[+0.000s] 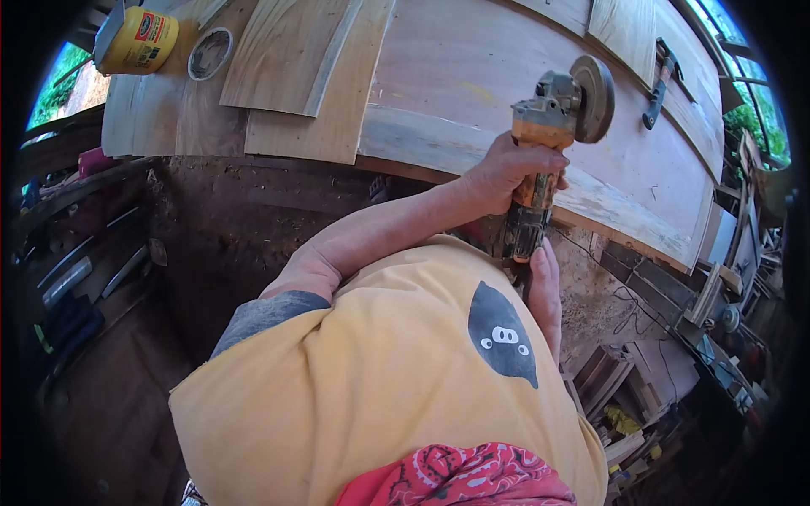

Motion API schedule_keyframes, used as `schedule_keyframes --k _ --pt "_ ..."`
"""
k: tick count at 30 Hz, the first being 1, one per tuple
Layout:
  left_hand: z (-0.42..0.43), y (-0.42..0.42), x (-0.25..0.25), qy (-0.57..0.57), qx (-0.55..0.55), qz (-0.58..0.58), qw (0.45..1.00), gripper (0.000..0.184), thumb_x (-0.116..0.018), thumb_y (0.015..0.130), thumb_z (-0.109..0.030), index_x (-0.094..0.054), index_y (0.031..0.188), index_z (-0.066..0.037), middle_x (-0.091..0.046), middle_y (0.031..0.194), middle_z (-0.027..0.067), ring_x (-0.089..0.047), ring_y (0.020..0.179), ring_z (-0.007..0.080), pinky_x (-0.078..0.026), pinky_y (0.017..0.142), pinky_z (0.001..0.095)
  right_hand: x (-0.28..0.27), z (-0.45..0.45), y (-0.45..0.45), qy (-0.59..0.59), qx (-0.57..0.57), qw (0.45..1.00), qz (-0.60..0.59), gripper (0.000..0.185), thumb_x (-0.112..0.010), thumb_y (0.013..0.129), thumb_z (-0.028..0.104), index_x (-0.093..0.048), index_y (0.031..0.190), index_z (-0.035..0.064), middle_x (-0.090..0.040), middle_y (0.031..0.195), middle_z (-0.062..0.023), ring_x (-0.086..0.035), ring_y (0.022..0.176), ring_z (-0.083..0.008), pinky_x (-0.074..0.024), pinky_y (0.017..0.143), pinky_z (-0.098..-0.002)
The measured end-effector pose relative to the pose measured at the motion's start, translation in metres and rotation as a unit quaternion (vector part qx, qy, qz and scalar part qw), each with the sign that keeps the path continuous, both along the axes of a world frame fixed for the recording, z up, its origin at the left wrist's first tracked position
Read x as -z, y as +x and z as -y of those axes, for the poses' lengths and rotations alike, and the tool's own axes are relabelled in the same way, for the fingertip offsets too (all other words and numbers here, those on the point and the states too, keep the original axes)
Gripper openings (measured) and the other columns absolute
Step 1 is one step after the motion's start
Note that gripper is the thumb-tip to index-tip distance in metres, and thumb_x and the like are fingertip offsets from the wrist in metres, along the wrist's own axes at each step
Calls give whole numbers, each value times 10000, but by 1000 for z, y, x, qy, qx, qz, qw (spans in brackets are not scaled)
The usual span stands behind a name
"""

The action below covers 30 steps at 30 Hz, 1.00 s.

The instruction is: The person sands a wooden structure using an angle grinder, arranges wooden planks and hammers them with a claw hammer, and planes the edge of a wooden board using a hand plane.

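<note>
My left hand [525, 169] is wrapped around the body of a yellow and black angle grinder [533, 207], just below its metal head. The grinder stands roughly upright in front of my chest, with a worn round disc [594, 99] at its top right. Close to my shirt, my right hand [545, 268] grips the grinder's rear end; its fingers are partly hidden. Behind the tool lies a wide wooden panel [456, 72] on the work table.
Thin wooden boards [287, 55] overlap on the table's left, near a yellow tub [142, 40] and a round whitish container [210, 54]. A hammer [661, 84] lies at the right. Wood offcuts [603, 379] and cables [633, 305] are on the lower right.
</note>
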<state>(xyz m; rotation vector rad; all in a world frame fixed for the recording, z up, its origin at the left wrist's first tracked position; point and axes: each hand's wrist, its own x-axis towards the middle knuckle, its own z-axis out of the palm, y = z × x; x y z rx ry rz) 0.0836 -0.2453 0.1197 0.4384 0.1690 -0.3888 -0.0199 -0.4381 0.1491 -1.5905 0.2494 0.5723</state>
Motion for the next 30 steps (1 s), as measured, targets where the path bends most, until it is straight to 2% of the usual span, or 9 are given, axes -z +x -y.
schedule_keyframes --k 2,6,10,13,16,22,23,28,30 --pt "-23 -5 -3 28 -32 -4 999 360 -854 842 -217 -672 1089 -29 -714 919 98 -742 835 212 -617 734 382 -13 -28 -20 -74 9 997 10 357 -535 1101 291 -609 1285 -5 -669 1155 -55 -610 1035 -132 -494 929 -311" --pt "-41 -18 -15 89 -98 14 991 352 -856 843 -202 -670 1090 -33 -705 870 85 -731 796 197 -604 688 369 -1 -58 -27 -36 98 994 38 216 -618 1095 273 -648 1085 59 -671 969 11 -576 886 -83 -468 844 -267" --pt "-60 -28 -13 118 -96 21 988 352 -846 853 -222 -662 1094 -43 -702 873 86 -730 793 208 -608 683 381 8 -73 -43 105 128 986 -1 188 -661 1072 237 -636 1125 58 -685 994 -2 -596 909 -76 -490 835 -267" --pt "-77 -30 -18 55 -43 -26 997 356 -834 869 -246 -647 1103 -53 -696 880 93 -733 801 223 -627 697 398 -6 -71 -50 123 65 990 30 211 -676 1064 236 -622 1158 55 -680 1003 -6 -591 883 -77 -490 827 -259" --pt "-85 -25 -14 25 -79 -3 997 361 -831 885 -266 -629 1102 -61 -693 888 104 -737 811 238 -645 716 417 -27 -89 -50 147 43 984 94 211 -677 1053 136 -594 1197 5 -712 1100 -69 -672 1006 -124 -552 906 -301" --pt "-91 -30 -15 46 -58 8 997 374 -838 896 -282 -616 1112 -73 -696 887 113 -742 823 243 -649 738 414 -17 -98 -60 31 56 989 137 271 -699 1035 126 -575 1218 -29 -704 1121 -83 -672 1004 -129 -569 844 -282" --pt "-90 -31 -16 50 -53 8 997 372 -837 897 -280 -616 1115 -75 -696 886 112 -742 823 242 -649 739 412 -18 -98 -62 -28 43 984 170 300 -726 1013 128 -578 1223 -26 -705 1107 -89 -671 991 -143 -564 844 -299" --pt "-85 -37 -14 59 -40 -4 997 361 -827 908 -273 -610 1116 -74 -695 880 111 -743 824 238 -647 738 409 -19 -94 -65 -265 -27 896 355 479 -857 862 125 -599 1244 -4 -692 1039 -126 -651 941 -253 -526 840 -409" --pt "-82 -39 -13 71 -37 -5 997 360 -820 913 -276 -607 1116 -69 -695 881 112 -743 827 240 -647 735 410 -26 -91 -67 -307 -60 881 354 550 -873 806 123 -593 1266 9 -682 1038 -136 -644 957 -308 -509 844 -446"
